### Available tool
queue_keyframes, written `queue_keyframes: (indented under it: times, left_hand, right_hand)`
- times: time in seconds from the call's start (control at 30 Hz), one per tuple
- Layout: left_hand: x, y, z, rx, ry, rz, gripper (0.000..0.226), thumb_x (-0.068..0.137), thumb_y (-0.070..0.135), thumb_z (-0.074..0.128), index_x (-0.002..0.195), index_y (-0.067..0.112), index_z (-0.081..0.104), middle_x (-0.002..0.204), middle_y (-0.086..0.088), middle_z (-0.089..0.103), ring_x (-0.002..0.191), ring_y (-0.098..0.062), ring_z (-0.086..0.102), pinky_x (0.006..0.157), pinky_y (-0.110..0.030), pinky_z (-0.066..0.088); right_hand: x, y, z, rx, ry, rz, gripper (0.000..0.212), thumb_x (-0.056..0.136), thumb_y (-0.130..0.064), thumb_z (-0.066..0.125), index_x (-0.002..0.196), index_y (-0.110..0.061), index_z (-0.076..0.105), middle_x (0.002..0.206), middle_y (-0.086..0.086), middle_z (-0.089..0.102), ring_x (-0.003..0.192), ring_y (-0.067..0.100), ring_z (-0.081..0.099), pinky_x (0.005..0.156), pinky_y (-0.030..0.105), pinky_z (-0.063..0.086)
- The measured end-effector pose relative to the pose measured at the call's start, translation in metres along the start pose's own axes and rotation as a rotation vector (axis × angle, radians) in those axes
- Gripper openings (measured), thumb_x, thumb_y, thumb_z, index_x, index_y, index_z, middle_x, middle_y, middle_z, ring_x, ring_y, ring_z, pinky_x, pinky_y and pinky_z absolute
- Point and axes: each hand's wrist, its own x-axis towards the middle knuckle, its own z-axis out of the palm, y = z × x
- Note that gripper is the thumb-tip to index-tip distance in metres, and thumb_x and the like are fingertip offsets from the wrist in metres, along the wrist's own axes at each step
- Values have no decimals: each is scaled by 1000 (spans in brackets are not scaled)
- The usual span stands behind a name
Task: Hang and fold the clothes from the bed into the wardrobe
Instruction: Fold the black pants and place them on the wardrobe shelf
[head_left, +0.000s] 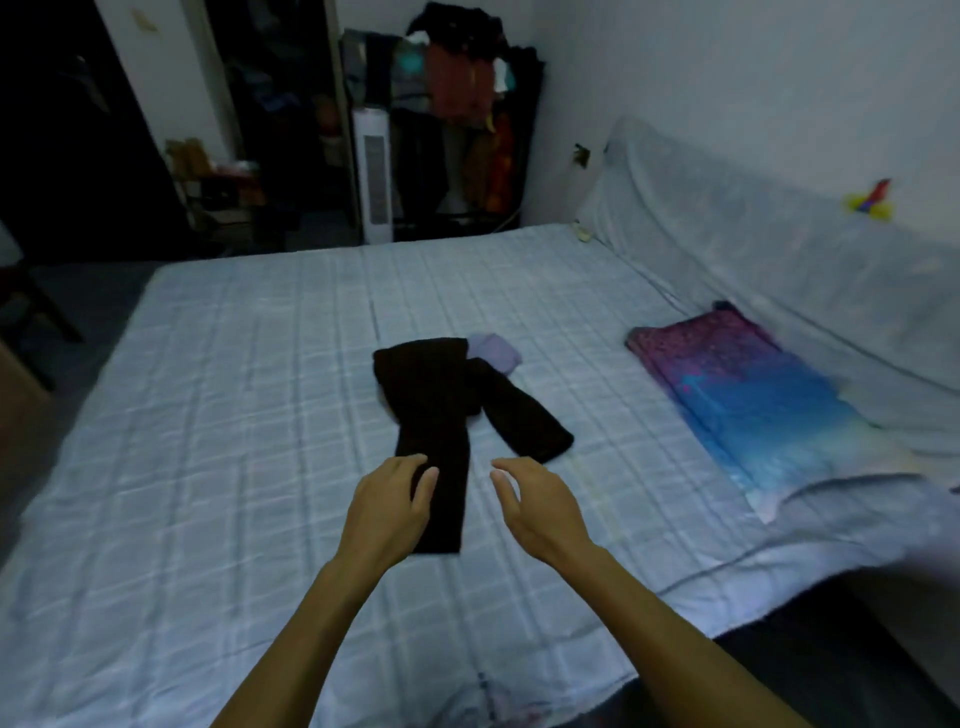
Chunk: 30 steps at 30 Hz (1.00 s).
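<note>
A black garment lies flat in the middle of the bed, one long part reaching toward me and another angled to the right. A small lilac cloth sits just behind it. My left hand rests over the left edge of the near black part, fingers curled and apart. My right hand hovers a little right of that part, fingers spread, holding nothing. The open dark wardrobe stands across the room, beyond the far side of the bed.
A folded purple-and-blue cloth lies on the right of the bed by the covered headboard. A rack with hanging clothes and a white tower appliance stand behind the bed. Dark furniture sits at the left edge.
</note>
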Motion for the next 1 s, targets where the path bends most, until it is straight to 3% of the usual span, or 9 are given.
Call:
queue_keyframes:
  times: [0.57,0.77,1.0]
  left_hand:
    - [245,-37,52,-40,-64,-88,42,98,36,43,130,12,53,128,-7,58,116,-18,55,99,-32,42]
    - [335,-77,79,-25,-95,-135,42,98,36,42,131,12,52,129,-6,57,116,-17,55,101,-32,42]
    - [437,-146,123,73,-175,-146,44,99,37,40,135,13,48,132,-6,55,116,-17,54,100,-29,41]
  right_hand:
    - [248,58,40,-30,-198,50,37,98,-38,41,124,-19,58,121,0,62,108,14,59,91,26,47]
    - [357,92,91,-50,-277,103,41,97,-38,47,133,-19,51,132,1,55,115,15,55,97,29,45]
    - [487,146,182,-101,-207,194,56,94,-42,47,142,-15,36,143,9,43,128,23,44,103,39,42]
